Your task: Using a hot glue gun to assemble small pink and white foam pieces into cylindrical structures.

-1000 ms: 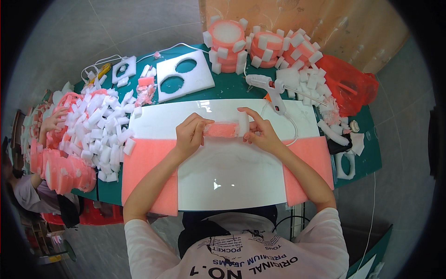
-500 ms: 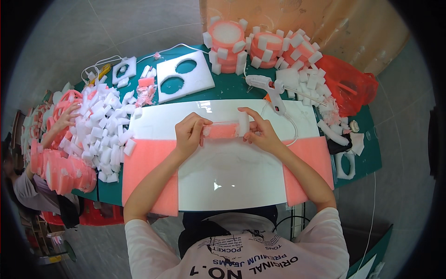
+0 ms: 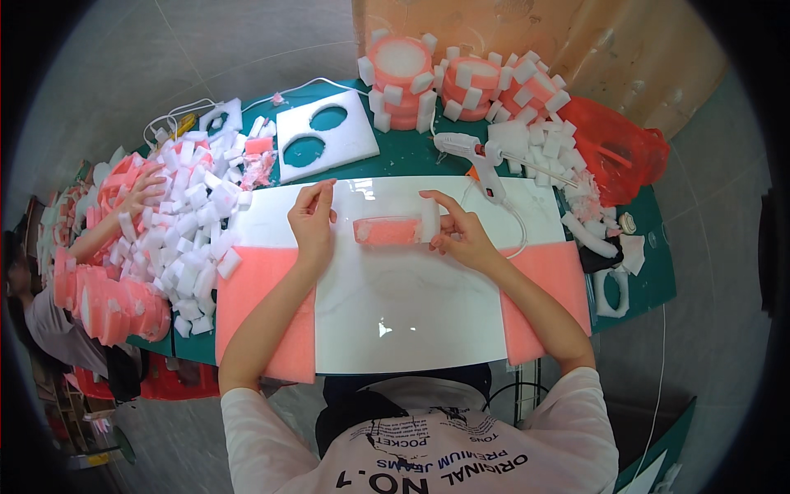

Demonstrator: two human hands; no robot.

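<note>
My right hand (image 3: 459,229) grips a pink foam piece (image 3: 388,231) by its right end, where an upright white foam block (image 3: 430,221) sits against it. The pink piece is held level above a glossy white board (image 3: 403,305), and its left end is free. To the left of it, apart from the foam, my left hand (image 3: 314,221) is raised with its fingers closed and pointing away from me. Whether anything small is pinched in those fingers cannot be made out. A white glue gun (image 3: 461,146) lies beyond my right hand.
Loose white foam blocks (image 3: 185,218) are heaped at the left, where another person's hand (image 3: 141,191) reaches in. Pink foam rounds with white blocks (image 3: 401,62) stand at the back. A white foam sheet with two holes (image 3: 354,136) and a red plastic bag (image 3: 621,152) lie behind the board.
My left hand has let go of the pink foam piece and moved left and away from me. The other person's hand has shifted over the foam heap.
</note>
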